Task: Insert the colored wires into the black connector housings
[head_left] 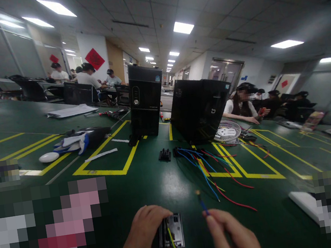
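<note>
My left hand (pixel 141 241) is closed around the edges of a small black-and-grey plastic housing (pixel 177 230) low over the green table. A yellow-green wire (pixel 173 242) runs out of the housing toward the bottom edge of the view. To the right, my right hand (pixel 235 236) pinches a blue wire (pixel 203 206) between thumb and fingertips. This wire points upward and carries a brass-coloured terminal (pixel 198 193) at its end, apart from the housing. Ahead lie a small black plastic part (pixel 164 155) and a bunch of loose blue, red and green wires (pixel 210 161).
Two black computer towers (pixel 147 102) stand across the table. Beside the right one lies a white round grille (pixel 227 130). Yellow tape (pixel 100 173) marks the tabletop. Papers (pixel 72 111) and a blue-white bundle (pixel 75 143) lie left. A co-worker (pixel 243 106) sits at right.
</note>
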A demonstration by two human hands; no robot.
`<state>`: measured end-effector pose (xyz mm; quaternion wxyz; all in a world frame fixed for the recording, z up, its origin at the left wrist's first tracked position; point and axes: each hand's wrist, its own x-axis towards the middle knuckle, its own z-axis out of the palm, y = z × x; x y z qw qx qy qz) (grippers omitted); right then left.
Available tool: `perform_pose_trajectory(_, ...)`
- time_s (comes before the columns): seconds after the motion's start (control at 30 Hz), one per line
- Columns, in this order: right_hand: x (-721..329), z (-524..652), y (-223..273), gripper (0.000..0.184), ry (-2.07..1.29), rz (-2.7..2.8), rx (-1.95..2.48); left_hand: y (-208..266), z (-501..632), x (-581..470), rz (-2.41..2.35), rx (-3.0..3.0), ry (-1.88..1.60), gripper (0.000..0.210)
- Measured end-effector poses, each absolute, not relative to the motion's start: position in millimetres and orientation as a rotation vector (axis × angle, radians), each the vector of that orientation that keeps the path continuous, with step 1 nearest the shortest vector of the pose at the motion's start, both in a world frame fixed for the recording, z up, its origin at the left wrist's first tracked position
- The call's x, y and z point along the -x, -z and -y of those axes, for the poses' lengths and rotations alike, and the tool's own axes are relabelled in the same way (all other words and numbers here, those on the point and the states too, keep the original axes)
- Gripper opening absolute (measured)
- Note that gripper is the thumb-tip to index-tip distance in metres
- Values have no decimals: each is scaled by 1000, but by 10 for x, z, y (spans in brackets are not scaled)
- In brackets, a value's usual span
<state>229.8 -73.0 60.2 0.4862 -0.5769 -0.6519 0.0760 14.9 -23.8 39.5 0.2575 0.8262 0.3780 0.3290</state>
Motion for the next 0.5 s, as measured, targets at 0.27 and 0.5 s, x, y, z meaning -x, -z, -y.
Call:
perform_pose_trajectory(0.27,-2526,682,-815,33,-320,1203,1465,-379,248,-133,-1014,-2227,-899,45)
perform_pose_trajectory(0.5,-2759,600,-834,45,-475,1167,1567,-383,236,-137,-1010,-2233,-886,45)
